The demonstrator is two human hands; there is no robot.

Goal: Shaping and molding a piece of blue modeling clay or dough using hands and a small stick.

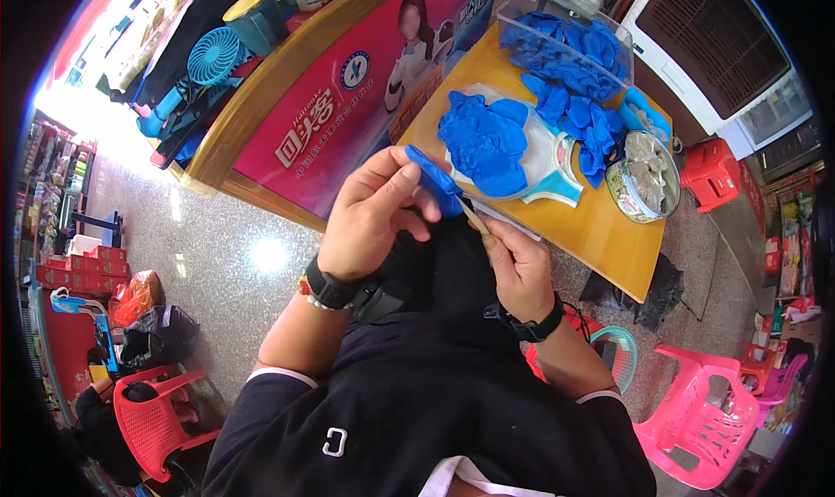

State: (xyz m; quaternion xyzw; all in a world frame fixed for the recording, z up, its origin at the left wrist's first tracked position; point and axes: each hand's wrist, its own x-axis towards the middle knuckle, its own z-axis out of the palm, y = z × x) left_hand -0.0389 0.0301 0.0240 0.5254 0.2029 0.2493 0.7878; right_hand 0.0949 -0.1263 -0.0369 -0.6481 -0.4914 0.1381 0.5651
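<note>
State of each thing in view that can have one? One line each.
Left hand: closed on blue piece
Right hand: closed on thin stick
Clear bin: holds blue pieces
Round tin: open, greyish pieces inside
Blue pile: heaped
Pink chair: upright
Blue fan: can't tell if running

The table [609,240] holds a tin [625,201] right of the petal bunch [491,145].

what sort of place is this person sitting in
Probably a small shop, though I can't be certain: packed shelves of goods line the left side, stacked red boxes stand near them, and a wood-edged counter bears a pink advertising panel.
</note>
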